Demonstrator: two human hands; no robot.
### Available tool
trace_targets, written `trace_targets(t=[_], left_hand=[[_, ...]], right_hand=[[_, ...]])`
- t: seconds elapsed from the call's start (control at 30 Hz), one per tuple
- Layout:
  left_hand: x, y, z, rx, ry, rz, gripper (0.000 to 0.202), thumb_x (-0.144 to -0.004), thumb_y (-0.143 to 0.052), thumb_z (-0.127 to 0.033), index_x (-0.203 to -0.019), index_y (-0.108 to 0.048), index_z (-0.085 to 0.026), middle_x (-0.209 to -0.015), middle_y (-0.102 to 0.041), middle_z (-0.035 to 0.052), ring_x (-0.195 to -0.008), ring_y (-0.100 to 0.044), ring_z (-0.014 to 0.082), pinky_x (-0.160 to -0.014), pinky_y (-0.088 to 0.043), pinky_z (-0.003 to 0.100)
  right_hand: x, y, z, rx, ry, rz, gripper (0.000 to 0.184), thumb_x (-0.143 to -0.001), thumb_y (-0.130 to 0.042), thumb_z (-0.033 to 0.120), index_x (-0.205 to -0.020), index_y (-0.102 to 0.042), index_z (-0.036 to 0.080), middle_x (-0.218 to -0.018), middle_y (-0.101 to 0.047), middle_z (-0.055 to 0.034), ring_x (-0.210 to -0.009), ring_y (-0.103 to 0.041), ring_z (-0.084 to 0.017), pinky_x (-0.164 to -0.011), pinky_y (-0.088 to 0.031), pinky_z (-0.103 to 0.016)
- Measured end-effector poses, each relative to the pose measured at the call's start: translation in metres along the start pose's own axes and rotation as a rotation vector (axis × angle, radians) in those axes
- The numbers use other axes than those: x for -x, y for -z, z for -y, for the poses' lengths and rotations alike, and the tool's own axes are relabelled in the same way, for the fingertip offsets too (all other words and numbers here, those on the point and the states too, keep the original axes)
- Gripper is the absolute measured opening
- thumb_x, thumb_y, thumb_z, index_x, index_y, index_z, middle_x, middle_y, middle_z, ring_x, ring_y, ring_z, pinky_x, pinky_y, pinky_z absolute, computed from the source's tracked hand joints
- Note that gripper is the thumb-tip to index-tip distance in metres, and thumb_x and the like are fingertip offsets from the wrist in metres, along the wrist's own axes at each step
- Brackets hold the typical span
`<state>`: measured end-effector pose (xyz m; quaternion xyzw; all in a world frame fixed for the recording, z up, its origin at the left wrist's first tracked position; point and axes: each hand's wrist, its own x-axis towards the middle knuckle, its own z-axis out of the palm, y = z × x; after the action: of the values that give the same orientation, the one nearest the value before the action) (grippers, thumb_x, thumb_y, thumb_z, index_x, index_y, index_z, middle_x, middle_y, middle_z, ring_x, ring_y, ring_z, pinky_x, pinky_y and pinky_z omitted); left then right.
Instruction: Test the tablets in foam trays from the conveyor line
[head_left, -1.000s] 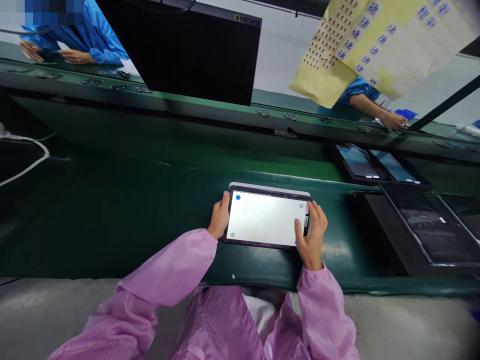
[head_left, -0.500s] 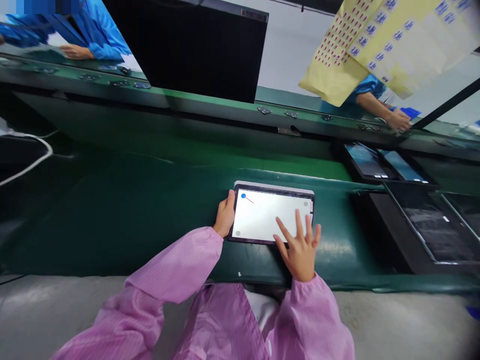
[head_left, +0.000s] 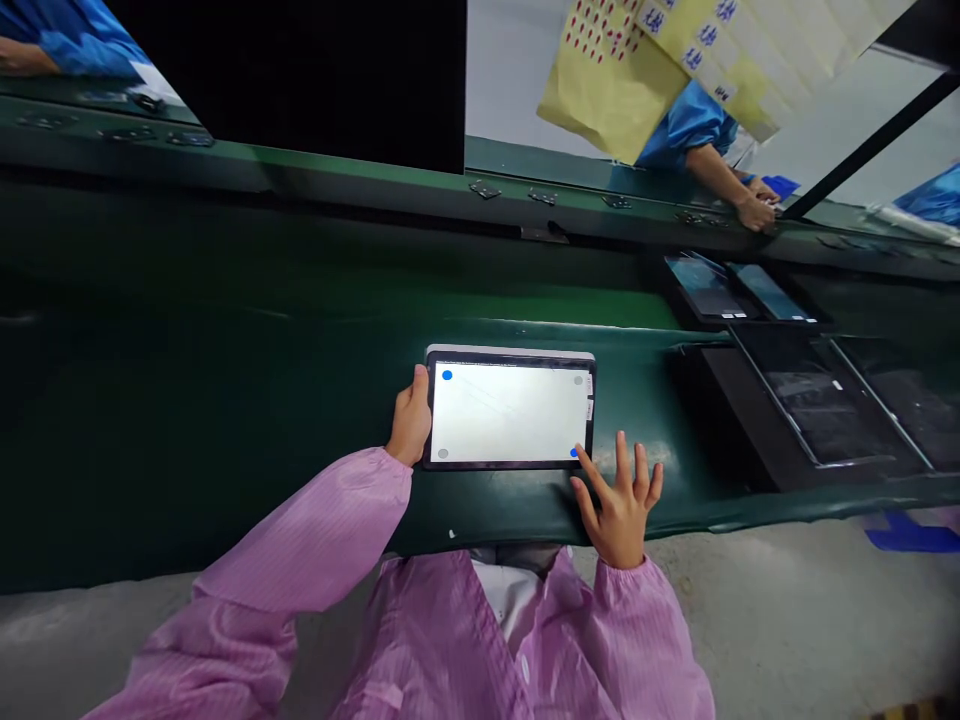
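A tablet [head_left: 506, 410] with a lit white screen is held just over the green work surface. Blue dots show at its upper left and lower right corners, grey dots at the other two. My left hand [head_left: 410, 418] grips the tablet's left edge, thumb on the side and the other fingers hidden beneath. With fingers spread, my right hand [head_left: 621, 505] has its index fingertip at the blue dot in the lower right corner of the screen. Nothing is held in that hand.
A black tray [head_left: 720, 400] with dark screen panels [head_left: 814, 400] stands to the right, and another with two tablets [head_left: 705, 287] lies behind it. Small parts [head_left: 541, 197] line the ledge beyond. A black monitor [head_left: 315, 80] and yellow sheets [head_left: 600, 90] hang above. Co-workers' arms [head_left: 724, 180] show across the ledge.
My right index finger has gone from above the middle-right of the screen to its lower right corner, where a blue dot now shows. The red line at the upper left has vanished. The view has shifted.
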<state>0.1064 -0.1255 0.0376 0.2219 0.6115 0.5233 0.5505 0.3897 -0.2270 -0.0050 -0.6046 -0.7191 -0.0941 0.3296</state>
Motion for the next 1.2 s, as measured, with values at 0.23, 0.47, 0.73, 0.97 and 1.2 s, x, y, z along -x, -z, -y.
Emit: trace_targets(t=[0.23,0.47,0.73,0.97,1.2], left_hand=[[-0.006,0.001,0.009,0.043,-0.088,0.033,0.068,-0.081,-0.051,-0.077,-0.092,-0.071,-0.013,-0.082,-0.075,0.0122,-0.073,-0.073,0.0236,-0.064,-0.057,0.03],[-0.004,0.0,0.008,0.084,-0.152,0.07,0.071,-0.071,-0.058,-0.082,-0.091,-0.071,-0.014,-0.087,-0.075,0.0123,-0.081,-0.073,0.025,-0.069,-0.057,0.029],[-0.006,-0.001,0.007,0.038,-0.085,0.024,0.077,-0.069,-0.056,-0.085,-0.088,-0.072,-0.012,-0.079,-0.075,0.0133,-0.076,-0.073,0.0265,-0.064,-0.057,0.03],[-0.008,-0.002,0.008,-0.008,-0.071,-0.059,0.067,-0.08,-0.052,-0.077,-0.092,-0.071,-0.014,-0.076,-0.074,0.0105,-0.074,-0.074,0.0242,-0.067,-0.058,0.03],[-0.012,0.0,0.011,-0.014,-0.079,-0.083,0.059,-0.087,-0.05,-0.071,-0.098,-0.071,-0.016,-0.084,-0.075,0.0099,-0.079,-0.074,0.0234,-0.068,-0.059,0.029]], right_hand=[[-0.063,-0.018,0.074,-0.044,0.249,0.062,0.056,-0.095,-0.054,0.051,-0.148,-0.04,0.042,-0.163,-0.02,-0.0014,-0.149,-0.017,-0.035,-0.118,-0.013,-0.063],[-0.118,-0.058,0.137,-0.06,0.364,0.181,0.052,-0.097,-0.053,0.052,-0.144,-0.049,0.03,-0.161,-0.025,-0.0061,-0.151,-0.011,-0.031,-0.121,-0.011,-0.057],[-0.053,-0.023,0.059,0.027,0.197,0.092,0.048,-0.095,-0.057,0.049,-0.142,-0.047,0.045,-0.162,-0.024,-0.0001,-0.148,-0.023,-0.033,-0.117,-0.014,-0.065],[-0.01,0.003,0.008,0.002,0.005,0.093,0.043,-0.095,-0.057,0.048,-0.137,-0.05,0.052,-0.161,-0.026,0.0073,-0.147,-0.024,-0.035,-0.115,-0.007,-0.069],[0.003,0.007,-0.004,0.058,-0.006,0.075,0.041,-0.096,-0.055,0.047,-0.136,-0.051,0.051,-0.161,-0.024,0.0067,-0.145,-0.026,-0.036,-0.114,-0.008,-0.07]])
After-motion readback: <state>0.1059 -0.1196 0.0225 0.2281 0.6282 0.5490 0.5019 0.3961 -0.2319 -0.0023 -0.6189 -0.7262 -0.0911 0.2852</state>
